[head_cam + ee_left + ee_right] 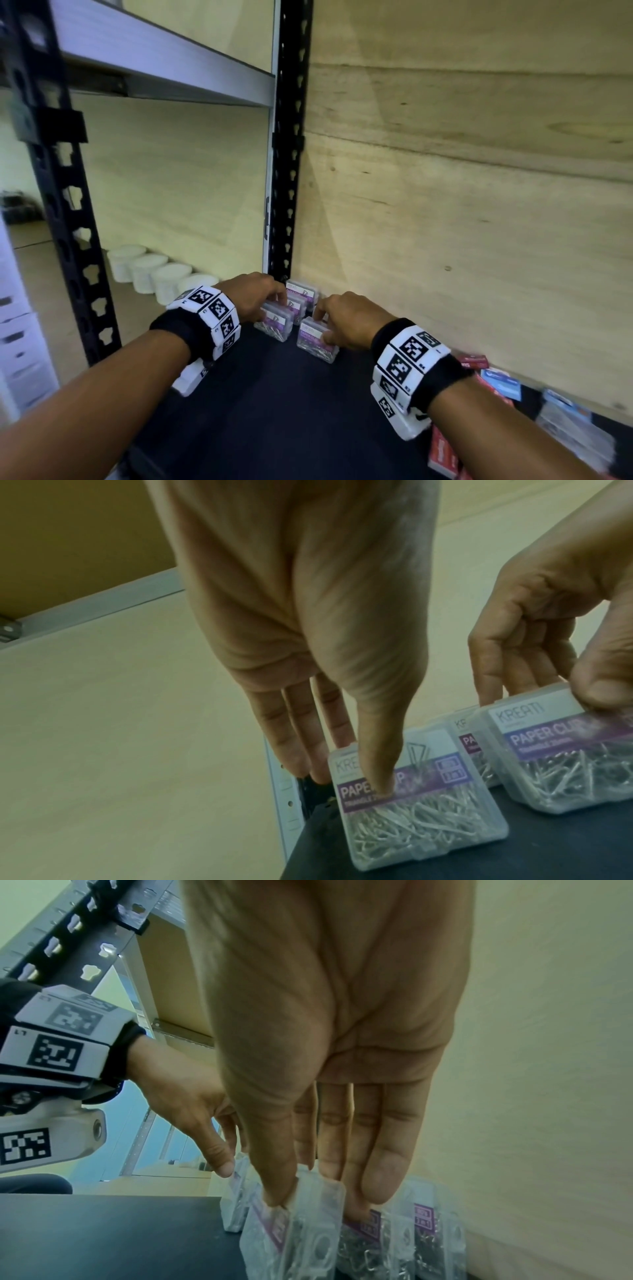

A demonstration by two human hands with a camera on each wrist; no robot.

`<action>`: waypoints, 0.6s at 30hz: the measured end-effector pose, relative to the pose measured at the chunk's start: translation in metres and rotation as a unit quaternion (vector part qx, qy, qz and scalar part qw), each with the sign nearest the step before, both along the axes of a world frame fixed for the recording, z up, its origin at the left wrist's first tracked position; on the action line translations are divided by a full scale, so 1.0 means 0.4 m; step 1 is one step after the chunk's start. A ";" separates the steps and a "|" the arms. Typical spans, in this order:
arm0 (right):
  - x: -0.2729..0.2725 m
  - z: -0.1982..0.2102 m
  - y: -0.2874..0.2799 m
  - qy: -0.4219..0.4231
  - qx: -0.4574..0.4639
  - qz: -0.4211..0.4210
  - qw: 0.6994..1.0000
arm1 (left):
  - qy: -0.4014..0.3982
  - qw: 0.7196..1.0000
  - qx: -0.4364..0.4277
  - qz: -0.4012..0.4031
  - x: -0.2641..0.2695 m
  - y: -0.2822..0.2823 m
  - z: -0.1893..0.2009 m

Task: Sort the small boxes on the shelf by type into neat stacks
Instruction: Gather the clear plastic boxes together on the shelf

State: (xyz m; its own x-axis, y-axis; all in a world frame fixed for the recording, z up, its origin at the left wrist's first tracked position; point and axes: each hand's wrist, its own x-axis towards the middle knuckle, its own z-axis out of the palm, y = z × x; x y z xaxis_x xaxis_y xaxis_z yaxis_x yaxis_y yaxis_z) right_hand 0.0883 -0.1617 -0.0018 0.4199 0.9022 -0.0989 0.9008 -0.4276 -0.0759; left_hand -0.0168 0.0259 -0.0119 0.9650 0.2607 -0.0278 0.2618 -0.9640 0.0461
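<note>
Several clear plastic paper clip boxes with purple labels stand in the back left corner of the black shelf (260, 394). My left hand (274, 303) pinches the left front box (275, 323); in the left wrist view its thumb (377, 764) presses the label of that box (428, 813) and the fingers reach behind it. My right hand (325, 325) pinches the right front box (315, 341), thumb (274, 1177) on its front face (301, 1231), fingers behind. More of these boxes (301, 291) stand behind, partly hidden by my hands.
Red boxes (442, 452), blue-labelled boxes (500, 382) and clear boxes (572, 425) lie on the shelf at the right. A plywood wall (445, 205) closes the back. A black upright post (287, 171) marks the corner. White round tubs (150, 274) sit on the floor at the left.
</note>
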 end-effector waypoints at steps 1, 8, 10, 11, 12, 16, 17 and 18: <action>-0.001 -0.001 -0.001 0.000 0.001 -0.001 1.000 | 0.000 1.000 0.001 0.000 -0.002 -0.002 0.003; -0.001 0.020 -0.036 -0.001 0.032 -0.007 0.999 | -0.018 1.000 0.010 -0.004 -0.030 -0.030 0.058; 0.004 0.037 -0.061 0.004 0.035 -0.020 0.999 | -0.020 1.000 0.018 -0.011 -0.032 -0.051 0.079; 0.008 0.047 -0.076 0.006 0.034 -0.027 0.999 | -0.021 0.999 0.022 -0.015 -0.031 -0.063 0.089; 0.012 0.056 -0.097 0.007 0.033 -0.036 0.999 | -0.024 0.999 0.025 -0.022 -0.031 -0.080 0.098; 0.029 0.088 -0.190 0.004 0.022 -0.066 0.998 | -0.023 0.998 0.031 -0.048 -0.023 -0.155 0.126; 0.034 0.095 -0.221 0.001 0.019 -0.075 0.997 | -0.021 0.998 0.027 -0.054 -0.019 -0.182 0.132; 0.039 0.099 -0.245 -0.003 0.018 -0.083 0.996 | -0.021 0.998 0.024 -0.059 -0.018 -0.204 0.137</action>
State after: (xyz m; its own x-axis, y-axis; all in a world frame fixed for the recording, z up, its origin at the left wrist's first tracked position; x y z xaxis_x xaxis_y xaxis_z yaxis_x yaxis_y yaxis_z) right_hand 0.1038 -0.2597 0.0380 0.5633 0.8236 -0.0656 0.8188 -0.5671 -0.0892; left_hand -0.0239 -0.0559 0.0430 0.9892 0.1446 0.0222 0.1445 -0.9895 0.0084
